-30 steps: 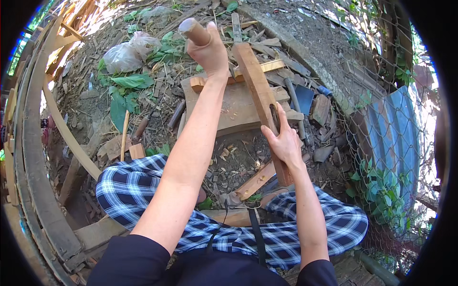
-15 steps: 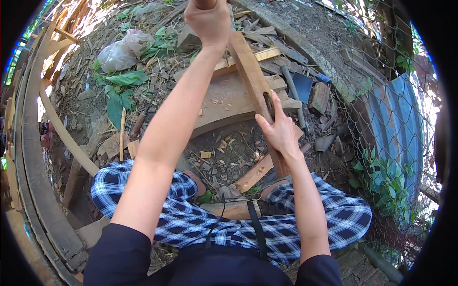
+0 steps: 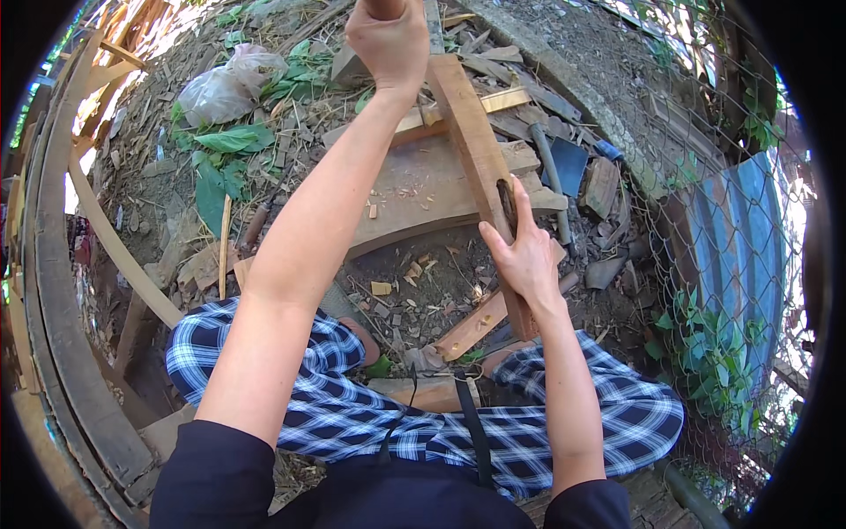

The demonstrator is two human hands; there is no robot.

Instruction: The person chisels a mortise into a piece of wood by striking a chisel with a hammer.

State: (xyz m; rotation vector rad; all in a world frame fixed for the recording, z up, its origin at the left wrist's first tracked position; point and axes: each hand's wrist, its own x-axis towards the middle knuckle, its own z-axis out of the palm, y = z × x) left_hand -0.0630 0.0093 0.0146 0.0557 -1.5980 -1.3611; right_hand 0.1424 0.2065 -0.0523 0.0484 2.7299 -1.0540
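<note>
My left hand [image 3: 389, 48] is raised at the upper edge, its fingers wrapped round a brown wooden handle [image 3: 384, 7]. The picture's edge cuts off the rest of that tool. With my right hand [image 3: 527, 257] I grip a long, squared wooden block [image 3: 469, 132] that slants from upper middle down toward my right foot. Thumb and index finger lie beside a dark slot [image 3: 505, 198] in its upper face. Underneath lies a wide, curved plank [image 3: 419, 189] with wood chips on it. A shorter piece of wood with holes [image 3: 471, 331] lies near the block's lower end.
Stacked curved boards [image 3: 57, 256] rise along the left side. A clear plastic bag [image 3: 220, 93] and green leaves lie at the far left. To the right stand a wire fence [image 3: 696, 203] and a corrugated blue sheet [image 3: 736, 238]. Chips and scraps litter the earth.
The slotted block and my right hand appear slightly farther right and lower. My left hand stays raised with the handle, nearly where it was.
</note>
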